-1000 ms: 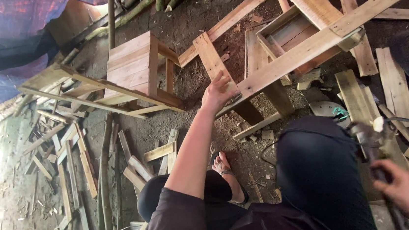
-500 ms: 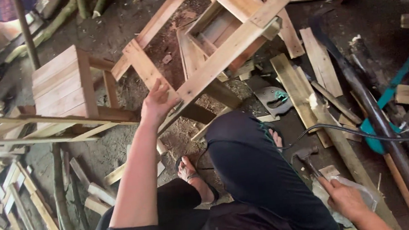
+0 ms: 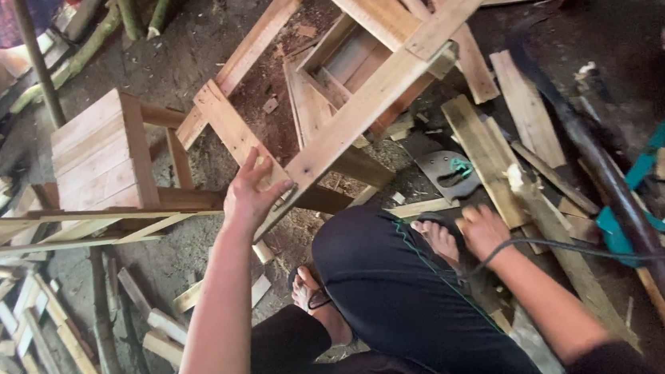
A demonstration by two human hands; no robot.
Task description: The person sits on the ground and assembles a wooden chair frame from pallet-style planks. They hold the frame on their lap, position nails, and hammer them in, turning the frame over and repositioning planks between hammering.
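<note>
Rough, unpainted pale wood frame (image 3: 358,112) (matt, unfinished); planks (image 3: 526,106) equally raw; matt black cloth trousers (image 3: 389,286)

Bare dirt floor (image 3: 178,72) lies open beyond the wooden frame (image 3: 358,112); loose planks (image 3: 526,114) crowd the right.

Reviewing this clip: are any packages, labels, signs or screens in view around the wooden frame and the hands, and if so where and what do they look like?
None show: no package, label, sign or screen.
Left hand: rests on the pale wooden frame lying on the dirt floor.
Right hand: down among loose planks, beside a black cable.
Wooden stool: plain slats, unmarked.
</note>
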